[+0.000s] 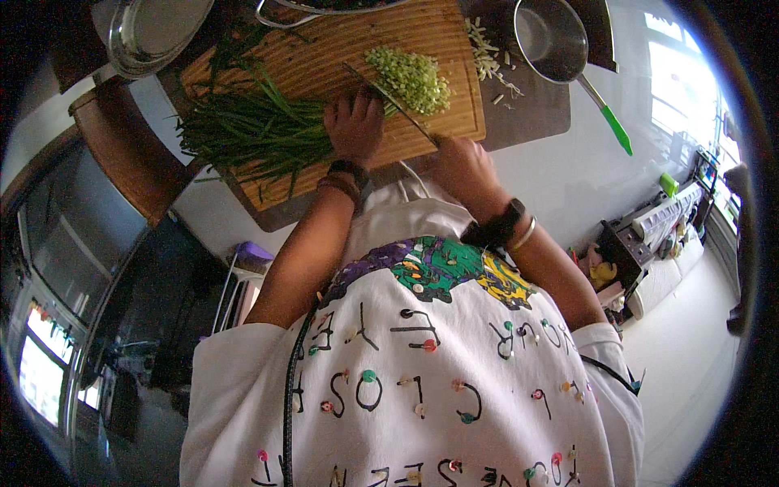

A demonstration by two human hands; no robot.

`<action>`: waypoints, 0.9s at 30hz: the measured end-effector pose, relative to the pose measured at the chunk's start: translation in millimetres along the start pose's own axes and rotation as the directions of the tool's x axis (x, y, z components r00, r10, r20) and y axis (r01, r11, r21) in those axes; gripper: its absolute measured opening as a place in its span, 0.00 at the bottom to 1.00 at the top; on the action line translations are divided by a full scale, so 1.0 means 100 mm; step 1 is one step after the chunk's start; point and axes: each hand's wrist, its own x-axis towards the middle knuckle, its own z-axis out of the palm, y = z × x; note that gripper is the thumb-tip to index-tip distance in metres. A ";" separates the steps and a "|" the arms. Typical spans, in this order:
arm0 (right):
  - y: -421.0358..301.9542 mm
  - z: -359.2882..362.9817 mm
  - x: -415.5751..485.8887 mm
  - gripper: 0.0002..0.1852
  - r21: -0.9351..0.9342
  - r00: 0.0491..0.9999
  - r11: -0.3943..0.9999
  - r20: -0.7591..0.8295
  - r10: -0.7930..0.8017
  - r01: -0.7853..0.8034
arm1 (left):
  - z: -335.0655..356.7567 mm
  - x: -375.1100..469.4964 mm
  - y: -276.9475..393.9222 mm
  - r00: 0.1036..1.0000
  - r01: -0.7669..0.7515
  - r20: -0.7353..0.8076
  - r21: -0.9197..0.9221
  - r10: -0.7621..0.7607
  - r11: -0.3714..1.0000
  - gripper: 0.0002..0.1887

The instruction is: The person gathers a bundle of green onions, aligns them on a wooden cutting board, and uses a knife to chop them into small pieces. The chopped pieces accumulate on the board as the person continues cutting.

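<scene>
A bundle of long green stalks, like scallions or garlic chives [261, 125], lies across the left of the wooden cutting board [322, 45]. My left hand [355, 126] presses on the bundle's right end, fingers pointing away from me. Just right of those fingers, a kitchen knife [398, 105] slants over the board, its blade close to them. Its handle is inside my right hand [465, 170], at the board's near edge. Beyond the blade sits a heap of chopped pale green pieces [408, 79].
Pale root-end trimmings [484, 52] lie on the dark mat [541, 122] right of the board. A saucepan with a green-tipped handle [551, 42] stands at upper right. Another pan [159, 30] with a glass lid or rim is at upper left, and part of a dark pan [341, 5] shows behind the board.
</scene>
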 end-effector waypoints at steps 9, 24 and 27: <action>-0.17 0.02 0.40 0.11 0.007 1.000 1.000 0.006 -0.017 0.017 | 0.02 0.00 0.00 0.990 0.008 0.142 0.004 -0.009 1.000 0.13; -0.25 0.10 0.53 0.11 -0.038 0.997 0.997 -0.041 -0.069 0.068 | 0.06 -0.04 -0.02 0.998 0.005 0.069 -0.029 -0.003 1.000 0.15; -0.23 -0.02 0.51 0.11 -0.017 0.996 0.996 -0.013 -0.091 0.091 | 0.08 0.01 0.00 0.999 -0.003 0.043 -0.021 0.004 1.000 0.15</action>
